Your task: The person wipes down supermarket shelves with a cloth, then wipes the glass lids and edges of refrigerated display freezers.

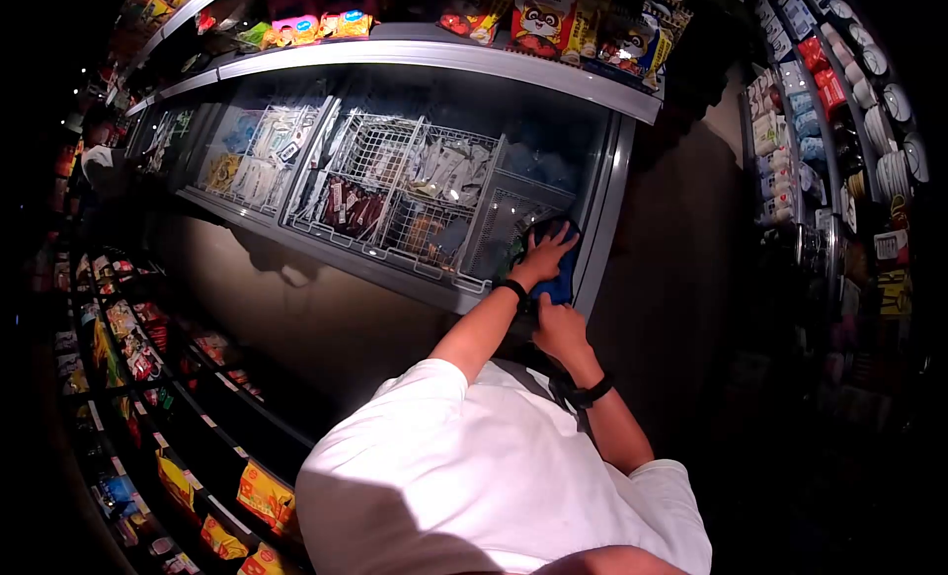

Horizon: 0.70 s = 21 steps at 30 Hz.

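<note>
A blue item is lying at the right end of the freezer. The left hand is resting on it, fingers spread wide; the right hand is curling just below, its grip unclear. Nearby, wire baskets are holding white packets and brown packets.

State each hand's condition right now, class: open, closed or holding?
Left hand: open, spread over the blue item.
Right hand: curled at its near edge; holding cannot be told.

The freezer frame looks smooth metal, the shirt matt cloth.
</note>
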{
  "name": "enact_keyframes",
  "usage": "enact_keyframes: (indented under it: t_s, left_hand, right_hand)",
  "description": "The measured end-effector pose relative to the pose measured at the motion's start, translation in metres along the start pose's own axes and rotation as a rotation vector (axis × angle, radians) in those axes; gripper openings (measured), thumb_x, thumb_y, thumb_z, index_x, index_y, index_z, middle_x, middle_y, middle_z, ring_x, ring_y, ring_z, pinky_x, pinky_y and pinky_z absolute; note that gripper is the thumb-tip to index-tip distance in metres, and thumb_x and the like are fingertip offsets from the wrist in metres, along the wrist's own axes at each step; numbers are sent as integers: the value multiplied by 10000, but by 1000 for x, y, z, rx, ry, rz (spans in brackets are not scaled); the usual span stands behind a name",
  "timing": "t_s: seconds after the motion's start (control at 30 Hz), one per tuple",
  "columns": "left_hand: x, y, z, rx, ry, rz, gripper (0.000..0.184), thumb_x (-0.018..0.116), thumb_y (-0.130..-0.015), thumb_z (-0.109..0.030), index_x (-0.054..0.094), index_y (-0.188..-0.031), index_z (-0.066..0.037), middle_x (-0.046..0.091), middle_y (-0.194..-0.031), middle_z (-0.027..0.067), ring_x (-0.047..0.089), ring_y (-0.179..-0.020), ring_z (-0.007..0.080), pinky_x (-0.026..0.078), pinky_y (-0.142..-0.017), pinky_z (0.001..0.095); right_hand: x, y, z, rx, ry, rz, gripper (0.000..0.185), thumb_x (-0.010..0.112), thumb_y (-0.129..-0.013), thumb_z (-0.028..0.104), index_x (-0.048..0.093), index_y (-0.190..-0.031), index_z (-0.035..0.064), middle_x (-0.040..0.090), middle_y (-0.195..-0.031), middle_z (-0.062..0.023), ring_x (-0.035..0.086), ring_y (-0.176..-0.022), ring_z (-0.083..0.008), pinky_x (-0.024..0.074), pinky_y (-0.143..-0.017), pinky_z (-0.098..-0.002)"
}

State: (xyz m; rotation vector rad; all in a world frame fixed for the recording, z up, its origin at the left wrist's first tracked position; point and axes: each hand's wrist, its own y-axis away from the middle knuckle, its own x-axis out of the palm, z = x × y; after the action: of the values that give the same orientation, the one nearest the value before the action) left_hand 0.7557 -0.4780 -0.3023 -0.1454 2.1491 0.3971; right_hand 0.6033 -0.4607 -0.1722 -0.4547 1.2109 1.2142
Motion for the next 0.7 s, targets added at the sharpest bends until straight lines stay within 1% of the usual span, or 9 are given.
enact_keyframes:
  t_s: [0.1,0.13,0.23,0.4,0.47,0.53,0.6,0.63,0.7]
  left_hand:
    - [9,23,3,81,163,39,844,523,-738,115,363,-1496,-219,199,-1608,30,104,-1495,265,-12,-1138,622]
    - [13,32,9,108,204,33,752,476,-755,111,441,-1449,-178,279,-1582,13,142,-1490,240,3,-1154,589]
    - [9,72,29,157,350,28,636,436,-772,76,509,-1381,-90,391,-1526,4,222,-1469,213,31,-1174,545]
    - [22,131,75,201,367,208,622,519,-897,-153,331,-1477,-33,300,-1539,194,197,-1470,279,59,-1183,514]
    - [2,151,89,204,328,272,680,548,-906,-237,277,-1492,-24,279,-1539,225,245,-1444,326,195,-1173,440]
    - [3,162,109,234,344,238,664,549,-904,-229,291,-1480,-22,341,-1490,243,357,-1368,373,327,-1108,405]
    - [-27,172,116,235,268,262,554,535,-900,-208,391,-1388,9,457,-1373,261,478,-1244,407,409,-1019,447]
    - [-37,178,121,230,274,234,554,535,-900,-208,391,-1388,9,457,-1373,261,478,-1244,407,409,-1019,447]
    - [-57,206,143,201,321,117,426,537,-885,-199,480,-1240,30,560,-1207,264,556,-1112,434,458,-927,494]
  right_hand:
    - [20,-1,-16,96,-30,21,436,702,-676,140,486,-1038,29,668,-799,-194,650,-849,-407,533,-695,-500]
    - [33,-2,-21,158,-33,49,429,680,-681,128,481,-1051,40,665,-820,-215,642,-860,-427,525,-709,-521]
    - [57,2,-19,232,-24,73,444,686,-709,147,479,-1087,42,618,-1028,-225,644,-869,-431,535,-724,-517]
    - [92,-17,1,273,101,-110,423,683,-716,167,496,-1062,11,569,-1015,-207,648,-808,-424,542,-702,-517]
    - [102,-35,11,221,139,-174,405,674,-718,168,505,-1051,9,557,-1027,-206,647,-809,-421,541,-689,-518]
    - [110,-50,23,266,138,-141,417,671,-711,157,499,-1060,7,534,-1082,-219,637,-874,-428,543,-707,-519]
    - [115,-72,41,276,196,-128,382,650,-721,142,509,-1055,22,525,-1095,-214,608,-940,-445,539,-754,-508]
    - [114,-79,45,210,206,-142,394,659,-726,159,507,-1064,25,524,-1107,-216,608,-945,-443,538,-764,-510]
    - [118,-84,80,177,159,-101,422,667,-747,175,491,-1099,21,514,-1150,-216,601,-986,-443,535,-799,-515]
